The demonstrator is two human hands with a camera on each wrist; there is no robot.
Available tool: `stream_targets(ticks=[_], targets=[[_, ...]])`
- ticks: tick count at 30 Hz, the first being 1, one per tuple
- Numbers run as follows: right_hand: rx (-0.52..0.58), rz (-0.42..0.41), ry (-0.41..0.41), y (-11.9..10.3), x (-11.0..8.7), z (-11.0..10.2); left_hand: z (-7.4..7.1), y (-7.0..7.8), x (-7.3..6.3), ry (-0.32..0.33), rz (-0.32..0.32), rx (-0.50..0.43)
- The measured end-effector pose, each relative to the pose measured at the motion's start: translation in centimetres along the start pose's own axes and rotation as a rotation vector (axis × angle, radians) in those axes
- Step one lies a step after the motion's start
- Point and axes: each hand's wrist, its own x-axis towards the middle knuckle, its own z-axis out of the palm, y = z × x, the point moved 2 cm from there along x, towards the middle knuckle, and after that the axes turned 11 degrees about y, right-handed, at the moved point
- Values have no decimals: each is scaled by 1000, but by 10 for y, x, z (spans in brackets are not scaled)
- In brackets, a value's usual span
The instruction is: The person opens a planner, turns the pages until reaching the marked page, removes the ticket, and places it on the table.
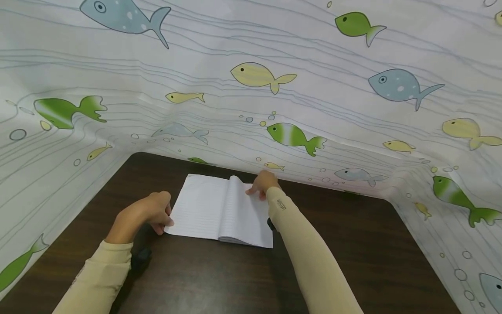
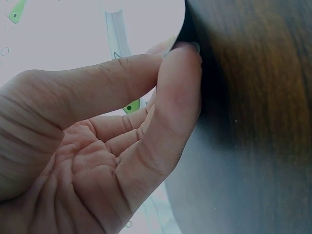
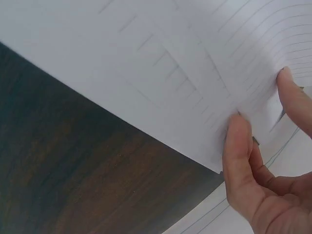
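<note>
An open lined notebook (image 1: 200,205) lies on the dark wooden table, its pages white and without visible writing. Near the spine one leaf (image 1: 232,205) bulges up in a curve. My left hand (image 1: 150,213) pinches the notebook's near left corner between thumb and index finger; in the left wrist view the corner lifts slightly off the table. At the far right edge is my right hand (image 1: 264,183). Its thumb (image 3: 239,141) lies on the right page, the index fingertip (image 3: 287,80) touches the lined paper, and other fingers curl behind the edge.
Dark brown table top (image 1: 219,279) extends around the notebook. White sheeting (image 1: 219,122) printed with fish rises behind it and on both sides. Both forearms wear pale yellow sleeves (image 1: 310,253), with a dark band (image 1: 140,258) near the left wrist.
</note>
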Motion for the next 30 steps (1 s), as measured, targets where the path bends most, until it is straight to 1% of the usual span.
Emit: stream_targets(ticks=[3, 5, 12, 16, 22, 25, 30], targets=[[-56, -27, 14, 1, 2, 1, 0, 2, 0, 6, 5, 12], [-70, -39, 18, 2, 2, 1, -1, 3, 0, 6, 12, 19], [-19, -14, 14, 3, -1, 0, -1, 3, 0, 10, 11, 40], [-17, -3, 15, 3, -3, 1, 0, 2, 0, 2, 7, 31], [-45, -49, 33, 3, -3, 0, -1, 2, 0, 4, 7, 32], [-2, -38, 13, 7, -1, -2, -1, 2, 0, -1, 13, 34], [121, 25, -48, 17, 3, -5, 1, 3, 0, 2, 14, 37]])
